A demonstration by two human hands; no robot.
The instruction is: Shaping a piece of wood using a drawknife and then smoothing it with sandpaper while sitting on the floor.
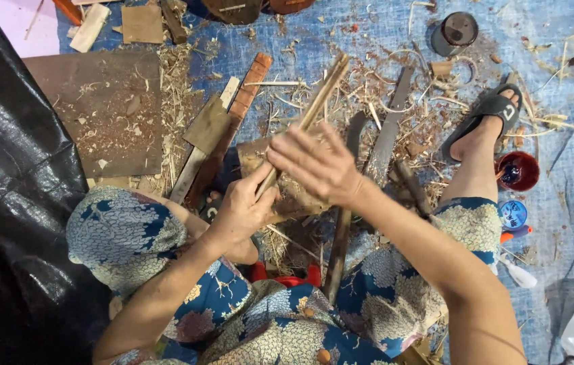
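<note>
My left hand (243, 206) grips the lower end of a bundle of thin bamboo strips (317, 98) that slants up and to the right. My right hand (314, 162) lies flat against the strips just above the left hand, its fingers spread and pointing left. Both hands are over a wooden block (253, 159) between my knees, which are clothed in blue patterned fabric.
Long flat blades (388, 132) and a reddish wooden slat (246, 91) lie among shavings on a blue tarp (368, 34). A brown board (101, 111) lies at left beside black plastic sheeting (3, 203). My sandalled foot (486, 118), a red bowl (517, 171) and a dark cup (456, 30) are at right.
</note>
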